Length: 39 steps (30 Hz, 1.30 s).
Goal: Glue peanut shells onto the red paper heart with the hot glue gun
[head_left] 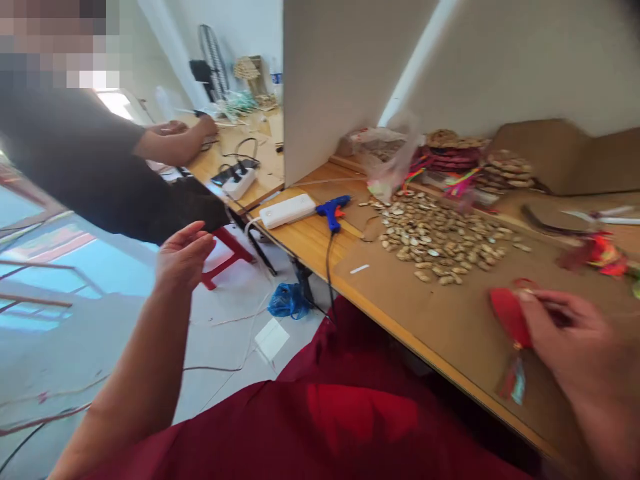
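In my right hand [570, 333], thumb and fingers pinch a flat red pendant [504, 310] near its top loop, above the brown board on the table. From its lower tip hangs a pale, multicoloured tassel [516, 381], a little blurred. My left hand [185, 257] is raised over the floor, left of the table, with loosely bent fingers slightly apart and nothing visible in them. Left of the pendant spreads a heap of peanut-like shells [440, 233]. Beyond it lie a blue glue gun [334, 212] and a white power strip [287, 211].
A plastic bag [393, 157], stacked red pieces [453, 160] and cardboard [545, 150] line the table's back. Bright red ribbons [607, 253] lie at the right. A co-worker's arm [175, 143] reaches over another table. A red stool [227, 257] and blue bag [289, 300] are below.
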Motion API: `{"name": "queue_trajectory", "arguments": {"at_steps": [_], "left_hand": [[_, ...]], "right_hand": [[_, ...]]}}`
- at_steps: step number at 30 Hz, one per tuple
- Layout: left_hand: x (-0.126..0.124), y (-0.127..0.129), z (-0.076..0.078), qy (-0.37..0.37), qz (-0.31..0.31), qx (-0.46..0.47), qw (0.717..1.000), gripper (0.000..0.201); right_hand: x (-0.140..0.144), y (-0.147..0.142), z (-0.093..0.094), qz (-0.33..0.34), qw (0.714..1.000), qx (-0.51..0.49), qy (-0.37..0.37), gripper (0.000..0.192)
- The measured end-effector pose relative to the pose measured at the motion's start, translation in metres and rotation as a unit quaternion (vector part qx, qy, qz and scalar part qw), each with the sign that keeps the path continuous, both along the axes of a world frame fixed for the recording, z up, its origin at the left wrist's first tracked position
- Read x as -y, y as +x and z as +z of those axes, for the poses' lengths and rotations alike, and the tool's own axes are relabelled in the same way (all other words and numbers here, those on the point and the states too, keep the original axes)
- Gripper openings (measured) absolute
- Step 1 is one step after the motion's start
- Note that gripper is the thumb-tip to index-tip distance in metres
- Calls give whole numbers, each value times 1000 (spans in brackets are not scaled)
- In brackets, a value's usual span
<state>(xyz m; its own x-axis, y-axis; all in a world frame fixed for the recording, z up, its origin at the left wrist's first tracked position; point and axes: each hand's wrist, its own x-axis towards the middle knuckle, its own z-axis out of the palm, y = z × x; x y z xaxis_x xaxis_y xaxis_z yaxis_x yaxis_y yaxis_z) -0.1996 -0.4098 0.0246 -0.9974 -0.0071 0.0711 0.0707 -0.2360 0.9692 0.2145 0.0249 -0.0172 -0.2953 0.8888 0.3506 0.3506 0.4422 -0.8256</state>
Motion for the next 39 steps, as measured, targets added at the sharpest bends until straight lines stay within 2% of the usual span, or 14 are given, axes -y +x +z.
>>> {"name": "queue_trajectory", "arguments": {"at_steps": [1, 2, 5, 9, 12, 15, 19, 23, 26, 29, 31, 33, 36, 39], "left_hand": [[-9, 6, 4, -22, -9, -8, 1000, 41], [-19, 12, 7, -49, 8, -20, 999, 44], [-56, 33, 21, -105, 29, -49, 993, 44], [-109, 69, 36, -144, -16, -85, 986, 38], [-141, 92, 35, -168, -91, -119, 974, 34], [-168, 110, 29, -182, -200, -185, 945, 29], [-196, 132, 19, -205, -311, -253, 893, 27], [-218, 152, 12, -277, -368, -288, 840, 21], [-234, 167, 6, -285, -406, -321, 807, 19], [-250, 182, -1, -300, -418, -382, 768, 22], [-259, 192, -5, -327, -402, -431, 739, 19], [-266, 203, -8, -353, -392, -472, 707, 14], [-272, 215, -12, -389, -389, -505, 665, 14], [-275, 220, -17, -411, -390, -512, 645, 14]], "right_hand": [[3, -2, 4, -7, 1000, 19, 3, 27], [7, -4, 8, 1, 1000, 17, 12, 27], [22, -18, 22, 54, 998, 12, 1, 29], [41, -35, 36, 175, 979, 96, -31, 25], [50, -40, 37, 223, 958, 167, -71, 24], [52, -39, 31, 222, 954, 199, -42, 20], [50, -33, 25, 211, 949, 223, 69, 17], [47, -27, 33, 196, 944, 225, 141, 19], [42, -22, 45, 185, 953, 181, 157, 17], [42, -18, 53, 226, 947, 146, 175, 21], [48, -17, 53, 282, 930, 137, 195, 26], [58, -18, 49, 341, 899, 142, 234, 32], [75, -25, 34, 421, 837, 153, 316, 40], [88, -34, 12, 474, 777, 127, 394, 43]]}}
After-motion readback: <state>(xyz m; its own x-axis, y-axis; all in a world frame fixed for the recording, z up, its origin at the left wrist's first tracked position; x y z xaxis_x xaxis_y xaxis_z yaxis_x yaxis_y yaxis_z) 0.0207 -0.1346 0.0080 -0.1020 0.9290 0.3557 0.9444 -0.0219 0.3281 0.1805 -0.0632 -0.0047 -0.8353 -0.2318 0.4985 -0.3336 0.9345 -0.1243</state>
